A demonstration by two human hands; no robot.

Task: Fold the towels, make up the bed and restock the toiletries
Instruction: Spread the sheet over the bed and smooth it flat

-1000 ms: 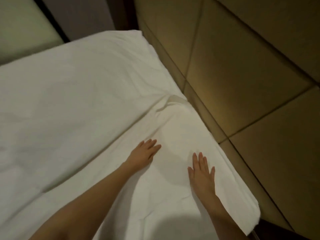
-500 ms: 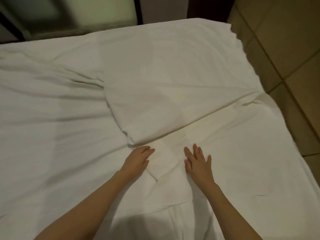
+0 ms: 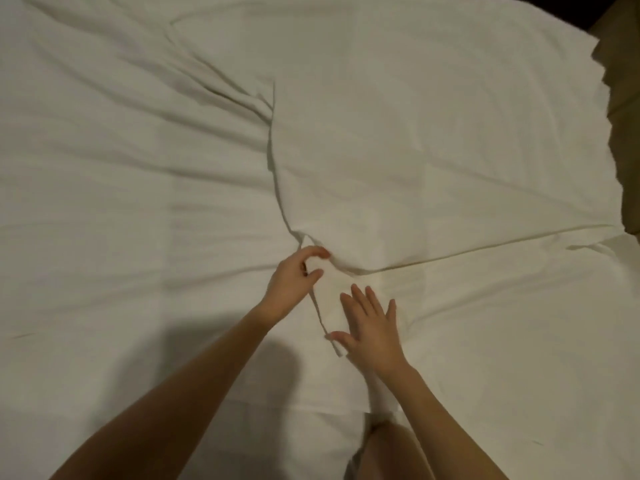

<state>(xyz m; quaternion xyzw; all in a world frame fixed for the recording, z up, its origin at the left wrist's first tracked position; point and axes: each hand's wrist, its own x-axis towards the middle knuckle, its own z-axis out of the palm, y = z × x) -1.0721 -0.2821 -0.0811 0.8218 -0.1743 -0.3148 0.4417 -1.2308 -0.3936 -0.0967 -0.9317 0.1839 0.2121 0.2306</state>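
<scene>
1. I am looking straight down at a bed covered in a white sheet (image 3: 104,237), which is filling nearly the whole view and is lying in soft wrinkles fanning out toward the upper left.
2. A second white layer, a folded-back flap (image 3: 433,150), is lying over the upper right of the bed; its left edge is running down from the top middle and its lower edge is slanting off to the right.
3. The corner of that flap is coming to a point near the middle of the view, and the left hand (image 3: 294,278) is pinching the cloth there, with the thumb and curled fingers closing round a small bunch of fabric.
4. The right hand (image 3: 370,327) is lying flat just beside it, fingers straight and slightly spread, palm pressing down on a narrow folded strip of cloth (image 3: 332,299) running between the two hands.
5. Both bare forearms are reaching in from the bottom edge, casting a shadow on the sheet at lower left.
6. A tan padded wall panel (image 3: 623,116) is showing along the right edge, next to the bed.
7. I cannot tell whether the strip belongs to the flap or the sheet beneath.
</scene>
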